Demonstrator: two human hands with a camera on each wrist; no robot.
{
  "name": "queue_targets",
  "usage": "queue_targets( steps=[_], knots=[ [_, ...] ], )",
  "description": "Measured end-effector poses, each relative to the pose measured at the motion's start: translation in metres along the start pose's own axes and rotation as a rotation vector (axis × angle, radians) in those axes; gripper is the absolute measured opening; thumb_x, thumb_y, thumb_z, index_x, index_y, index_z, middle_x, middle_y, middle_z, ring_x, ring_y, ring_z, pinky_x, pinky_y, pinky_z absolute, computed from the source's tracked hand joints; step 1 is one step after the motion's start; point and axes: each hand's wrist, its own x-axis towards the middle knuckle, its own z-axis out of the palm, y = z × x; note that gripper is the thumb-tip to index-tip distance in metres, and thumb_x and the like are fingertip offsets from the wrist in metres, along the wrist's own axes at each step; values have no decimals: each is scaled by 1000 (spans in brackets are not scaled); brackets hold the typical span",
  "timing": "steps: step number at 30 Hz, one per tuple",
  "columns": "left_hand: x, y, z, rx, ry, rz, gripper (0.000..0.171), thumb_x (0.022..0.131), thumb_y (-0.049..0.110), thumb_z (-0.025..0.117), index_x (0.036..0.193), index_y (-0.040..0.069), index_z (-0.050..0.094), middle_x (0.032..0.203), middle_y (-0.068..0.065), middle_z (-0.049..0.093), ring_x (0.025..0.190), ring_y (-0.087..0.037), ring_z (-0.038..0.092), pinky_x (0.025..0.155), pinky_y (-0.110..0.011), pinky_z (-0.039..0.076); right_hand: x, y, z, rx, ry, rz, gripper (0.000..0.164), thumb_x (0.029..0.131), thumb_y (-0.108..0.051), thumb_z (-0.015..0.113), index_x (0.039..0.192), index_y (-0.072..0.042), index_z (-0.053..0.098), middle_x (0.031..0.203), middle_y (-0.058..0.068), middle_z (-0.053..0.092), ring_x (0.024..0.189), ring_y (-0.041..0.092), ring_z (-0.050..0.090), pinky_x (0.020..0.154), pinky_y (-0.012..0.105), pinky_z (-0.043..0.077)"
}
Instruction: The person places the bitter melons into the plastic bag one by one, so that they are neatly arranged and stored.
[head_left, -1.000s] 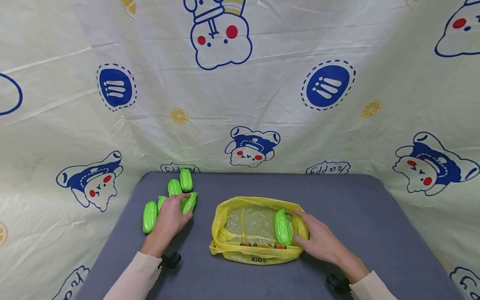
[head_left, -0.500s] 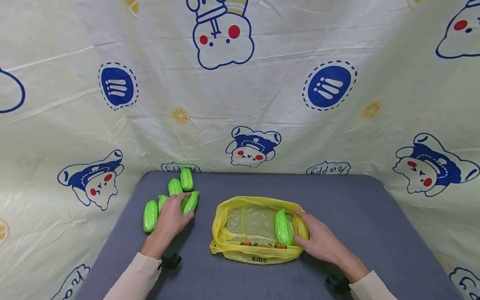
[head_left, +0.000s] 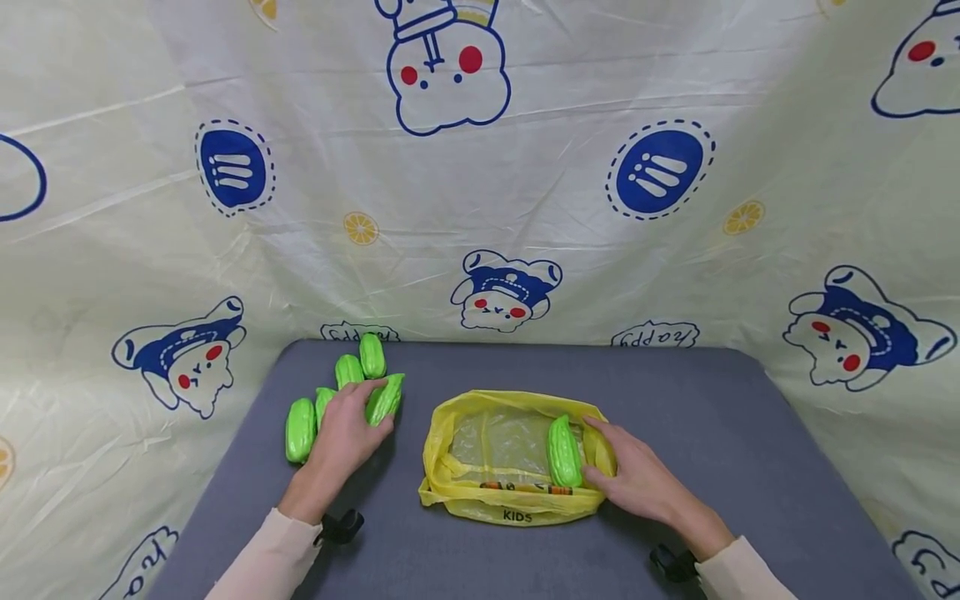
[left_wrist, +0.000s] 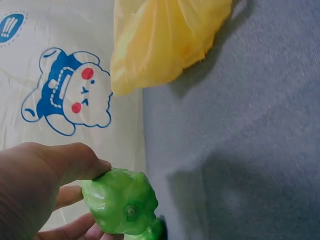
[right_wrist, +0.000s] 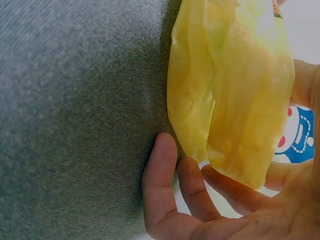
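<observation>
In the head view my left hand (head_left: 347,425) holds a ridged green bitter melon (head_left: 386,400) at the table's left, thumb on one side and fingers on the other. The left wrist view shows this melon end-on, its stem spot facing the camera. A yellow plastic bag (head_left: 517,506) lies in the middle with its mouth spread wide, and another bitter melon (head_left: 564,452) rests inside at its right end. My right hand (head_left: 645,477) grips that right end of the bag, with thumb and fingers around the film in the right wrist view.
Several more bitter melons (head_left: 301,430) lie around my left hand on the dark grey table (head_left: 525,567), some partly hidden by it. A printed pale curtain (head_left: 570,183) hangs behind the table's back edge. A black strap device (head_left: 341,527) sits at each wrist.
My left hand has shifted slightly right and away from me with the bitter melon, which stands a little farther from the others. The right hand and the bag have stayed put.
</observation>
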Motion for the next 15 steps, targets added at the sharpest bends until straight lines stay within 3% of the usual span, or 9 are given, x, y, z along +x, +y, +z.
queue_targets(
  steps=[9,15],
  knots=[
    [-4,28,-6,-42,9,16,57,94,8,92,149,2,76,137,-26,78,121,-45,76,101,-62,64,0,-2,0,14,-21,2,82,113,-51,74,174,-2,50,174,29,56,162,60,52,124,81,47],
    [-10,55,-2,-124,-58,7,60,97,11,92,154,5,74,137,-22,78,115,-38,78,92,-53,68,0,-3,-1,19,-30,15,86,111,-55,77,174,-3,50,175,28,56,162,60,51,124,82,46]
  ],
)
